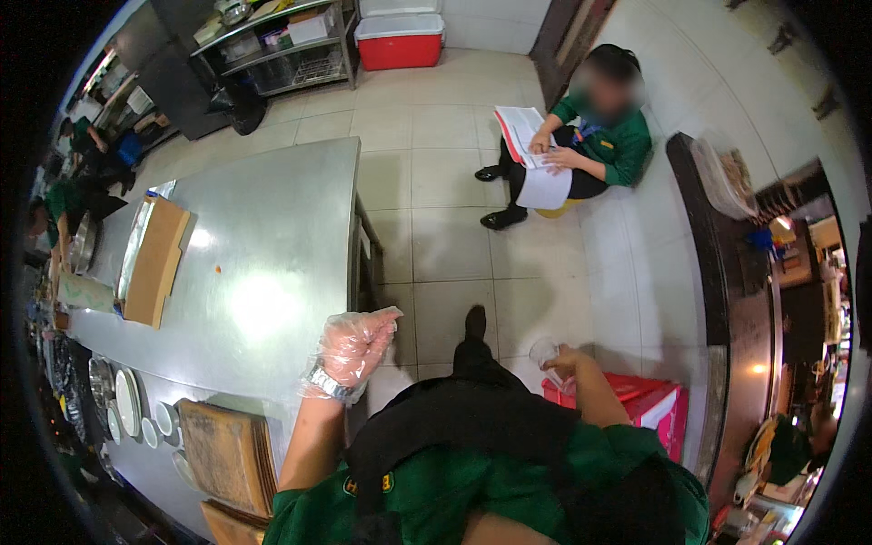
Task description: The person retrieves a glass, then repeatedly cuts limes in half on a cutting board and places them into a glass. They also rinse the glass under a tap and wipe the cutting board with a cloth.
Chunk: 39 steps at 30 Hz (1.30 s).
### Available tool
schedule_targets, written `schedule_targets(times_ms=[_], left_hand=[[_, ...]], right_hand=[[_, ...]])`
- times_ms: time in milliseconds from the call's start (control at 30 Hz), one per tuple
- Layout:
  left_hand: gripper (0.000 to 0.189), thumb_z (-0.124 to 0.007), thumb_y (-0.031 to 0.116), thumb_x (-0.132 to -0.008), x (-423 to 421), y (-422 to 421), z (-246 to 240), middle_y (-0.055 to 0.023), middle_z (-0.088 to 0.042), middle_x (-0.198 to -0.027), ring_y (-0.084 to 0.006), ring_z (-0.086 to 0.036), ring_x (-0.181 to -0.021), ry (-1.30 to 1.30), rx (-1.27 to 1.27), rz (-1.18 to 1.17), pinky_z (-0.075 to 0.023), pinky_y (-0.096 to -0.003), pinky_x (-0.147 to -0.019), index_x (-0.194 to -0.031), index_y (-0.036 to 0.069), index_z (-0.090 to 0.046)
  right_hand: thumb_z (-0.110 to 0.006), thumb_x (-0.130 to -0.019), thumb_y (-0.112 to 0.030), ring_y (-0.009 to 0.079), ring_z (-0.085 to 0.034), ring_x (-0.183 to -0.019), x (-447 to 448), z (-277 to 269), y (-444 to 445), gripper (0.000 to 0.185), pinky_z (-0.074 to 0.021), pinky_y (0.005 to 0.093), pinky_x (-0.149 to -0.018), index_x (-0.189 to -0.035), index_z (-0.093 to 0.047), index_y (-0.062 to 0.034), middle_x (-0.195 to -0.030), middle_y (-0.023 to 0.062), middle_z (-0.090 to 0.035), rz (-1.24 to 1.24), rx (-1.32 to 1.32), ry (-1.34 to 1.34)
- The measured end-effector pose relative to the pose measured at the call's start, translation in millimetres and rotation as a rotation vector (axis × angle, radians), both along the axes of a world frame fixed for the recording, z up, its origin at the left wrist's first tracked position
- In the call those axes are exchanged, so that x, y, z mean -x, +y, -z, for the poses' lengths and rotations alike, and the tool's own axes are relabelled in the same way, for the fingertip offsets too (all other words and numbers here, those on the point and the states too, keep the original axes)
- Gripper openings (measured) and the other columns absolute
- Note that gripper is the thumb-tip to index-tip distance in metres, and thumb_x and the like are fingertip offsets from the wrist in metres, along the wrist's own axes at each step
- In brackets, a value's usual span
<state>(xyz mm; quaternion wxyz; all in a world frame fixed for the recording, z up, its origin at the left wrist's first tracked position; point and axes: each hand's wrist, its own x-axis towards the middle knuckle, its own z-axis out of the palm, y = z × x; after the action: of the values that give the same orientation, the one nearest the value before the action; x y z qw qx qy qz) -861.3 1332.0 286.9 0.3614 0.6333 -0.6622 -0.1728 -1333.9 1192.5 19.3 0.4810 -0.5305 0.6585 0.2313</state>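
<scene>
My left hand (357,347) wears a clear, loose disposable plastic glove (327,357), with a metal-band wristwatch (332,383) at the wrist. It hangs beside the edge of a stainless steel table (286,225), its fingers bunched together and no object visible in them. On my other side, my bare right hand (564,362) grips a clear plastic item (543,352); whether it is a cup or a crumpled glove is not distinct. Just below that hand sits a red box (623,388), partly hidden by my forearm.
A seated person (606,143) with papers (535,146) is against the right wall. An elongated cardboard box (155,262) lies on the table. Wooden boards (225,456), white cups (151,432) and plates (126,400) stand at left. A red cooler (400,48) sits on the tiled floor (449,245).
</scene>
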Motion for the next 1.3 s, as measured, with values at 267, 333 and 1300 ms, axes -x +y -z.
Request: schedule_targets(times_ms=[267,333,1300], left_hand=[[0.017,-0.058,0.010,-0.086,-36.5,-129.4,22.8,-0.0175,-0.068,-0.090,-0.0277,-0.067,-0.080,0.089,-0.253,-0.372,-0.0518,-0.0337,-0.069,-0.099,0.004,-0.068],[0.017,-0.058,0.011,-0.087,-44.5,-152.7,22.2,-0.0181,-0.068,-0.091,-0.0284,-0.067,-0.080,0.104,-0.321,-0.529,-0.0514,-0.0339,-0.070,-0.099,0.004,-0.067],[0.032,-0.053,0.028,-0.089,-450.2,-558.3,180.2,-0.0193,-0.062,-0.111,-0.0356,-0.059,-0.103,0.200,-0.859,-1.046,-0.0470,-0.0418,-0.088,-0.110,0.006,-0.063]], right_hand=[[-0.082,-0.063,-0.029,0.0256,-0.061,-0.080,-221.0,-21.5,-287.0,0.093,-0.0506,0.0399,-0.052,-0.137,-0.028,-0.0106,-0.097,0.0170,-0.058,-0.304,-0.036,-0.318],[-0.080,-0.067,-0.032,0.0257,-0.060,-0.084,-285.8,-30.0,-346.2,0.087,-0.0500,0.0428,-0.060,-0.135,-0.031,-0.0102,-0.099,0.0158,-0.056,-0.221,-0.218,-0.494],[-0.081,-0.067,-0.015,0.0311,-0.054,-0.109,-893.9,-264.7,-841.0,0.117,-0.0435,0.0435,-0.088,-0.149,0.002,-0.0237,-0.122,0.0153,-0.052,-1.026,0.457,-1.784]])
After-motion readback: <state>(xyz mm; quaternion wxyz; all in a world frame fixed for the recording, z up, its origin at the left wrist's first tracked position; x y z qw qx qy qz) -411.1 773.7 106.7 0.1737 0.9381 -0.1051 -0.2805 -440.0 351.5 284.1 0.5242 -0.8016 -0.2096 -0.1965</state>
